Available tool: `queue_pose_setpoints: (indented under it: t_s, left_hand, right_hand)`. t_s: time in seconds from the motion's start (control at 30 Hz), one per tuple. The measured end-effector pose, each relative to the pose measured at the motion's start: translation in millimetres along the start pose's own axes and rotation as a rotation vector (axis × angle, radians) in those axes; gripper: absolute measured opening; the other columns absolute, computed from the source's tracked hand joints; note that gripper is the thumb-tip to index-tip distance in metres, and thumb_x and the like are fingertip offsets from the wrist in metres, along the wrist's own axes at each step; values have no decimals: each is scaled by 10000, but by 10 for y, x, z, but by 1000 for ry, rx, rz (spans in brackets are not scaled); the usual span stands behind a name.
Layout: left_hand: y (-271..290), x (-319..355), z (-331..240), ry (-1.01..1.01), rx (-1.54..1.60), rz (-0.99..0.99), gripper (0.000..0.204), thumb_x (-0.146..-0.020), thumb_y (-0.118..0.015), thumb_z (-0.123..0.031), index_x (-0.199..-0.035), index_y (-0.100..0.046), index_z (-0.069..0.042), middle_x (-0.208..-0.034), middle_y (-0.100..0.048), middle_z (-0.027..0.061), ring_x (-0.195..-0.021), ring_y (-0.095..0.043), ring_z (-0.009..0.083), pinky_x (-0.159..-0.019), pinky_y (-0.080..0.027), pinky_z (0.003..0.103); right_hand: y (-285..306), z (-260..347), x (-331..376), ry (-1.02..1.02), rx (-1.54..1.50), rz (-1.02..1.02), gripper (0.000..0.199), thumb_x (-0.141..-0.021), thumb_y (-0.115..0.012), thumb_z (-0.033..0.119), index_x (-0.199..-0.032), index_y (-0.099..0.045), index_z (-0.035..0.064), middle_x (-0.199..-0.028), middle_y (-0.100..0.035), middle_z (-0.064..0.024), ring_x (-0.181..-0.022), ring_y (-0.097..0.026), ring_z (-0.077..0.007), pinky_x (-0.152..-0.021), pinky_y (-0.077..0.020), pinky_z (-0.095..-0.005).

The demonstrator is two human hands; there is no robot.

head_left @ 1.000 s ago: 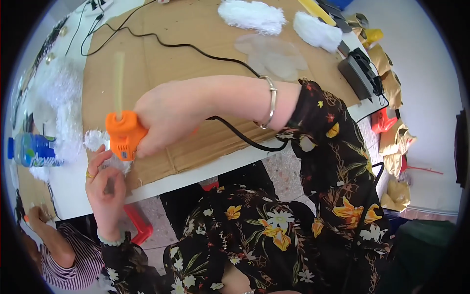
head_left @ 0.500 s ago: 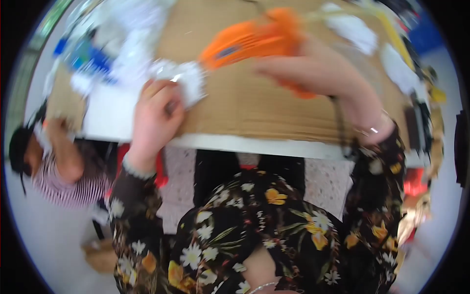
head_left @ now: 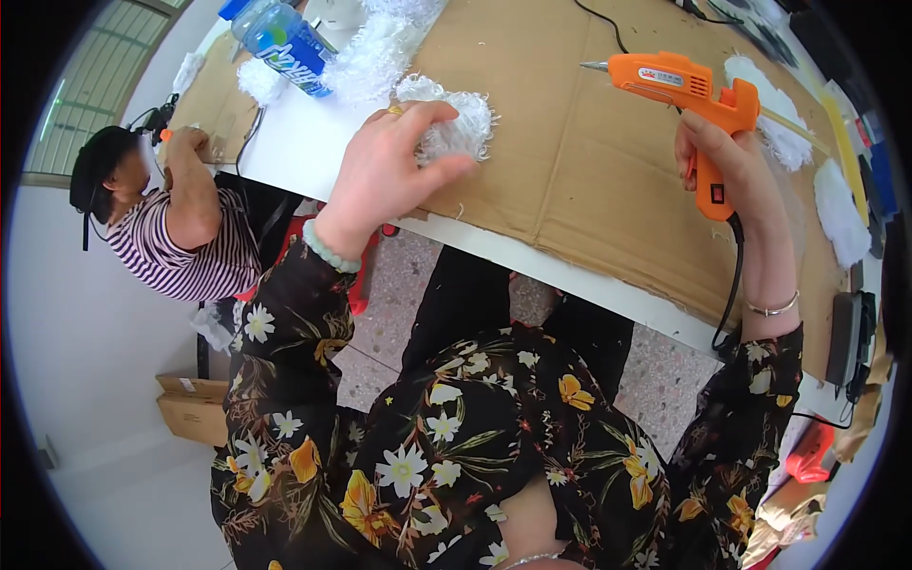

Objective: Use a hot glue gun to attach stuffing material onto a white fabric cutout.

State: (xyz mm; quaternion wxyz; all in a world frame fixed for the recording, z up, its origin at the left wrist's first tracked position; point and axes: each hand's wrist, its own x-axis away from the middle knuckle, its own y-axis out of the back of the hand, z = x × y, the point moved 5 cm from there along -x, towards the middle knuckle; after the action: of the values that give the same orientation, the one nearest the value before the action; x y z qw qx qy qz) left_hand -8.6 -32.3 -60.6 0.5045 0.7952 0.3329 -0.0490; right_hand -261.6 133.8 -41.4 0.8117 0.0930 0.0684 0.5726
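Observation:
My right hand [head_left: 739,166] is wrapped round the handle of an orange hot glue gun [head_left: 679,84]. Its metal nozzle points left, a pale glue stick comes out of its back end, and a black cord hangs from the grip. My left hand [head_left: 389,171] lies at the near left edge of a small white fringed, fluffy piece [head_left: 465,128]. Thumb and forefinger are spread apart there, touching or just over the piece; I cannot tell which. The other fingers of that hand are partly hidden.
Cardboard [head_left: 570,180] covers much of the white table. A blue-labelled bottle [head_left: 285,47] stands by white fluffy material [head_left: 380,52] at the far left. More white pieces [head_left: 841,214] lie at the right. Another person [head_left: 176,214] sits at the left, beyond the table corner.
My right hand has drawn the glue gun to the right, away from the white fluffy piece. My left hand's fingers, curled before, have spread. The whole view has shifted and tilted.

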Motion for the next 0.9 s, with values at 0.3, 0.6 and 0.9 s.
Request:
queue_pose_setpoints:
  t_s: [0.3,0.6,0.9]
  left_hand:
    - [-156,-122,112,73,-55,-17,289,-702,-719,-164,-953,-617,-63,-876,-609,86,-825,-587,263,-729,-465,353]
    - [-173,-197,292,246,333,-57,250,-751,-699,-185,-962,-635,-67,-719,-584,71,-668,-582,211,-635,-474,318]
    - [-104,-343,388,293,139,103,288,-813,-666,-235,-1016,-632,-33,-726,-623,54,-714,-587,118,-639,-459,240]
  right_hand:
    - [-69,-57,-50,55,-23,46,316,-866,-583,371,-741,-509,91,-621,-521,10,-522,-506,-69,-486,-421,-218]
    - [-52,-71,-65,16,-18,30,344,-864,-578,408,-739,-518,94,-623,-529,10,-530,-513,-64,-489,-426,-207]
    - [-51,-10,-106,28,-10,55,373,-865,-566,430,-737,-521,82,-617,-526,0,-525,-505,-65,-493,-425,-203]
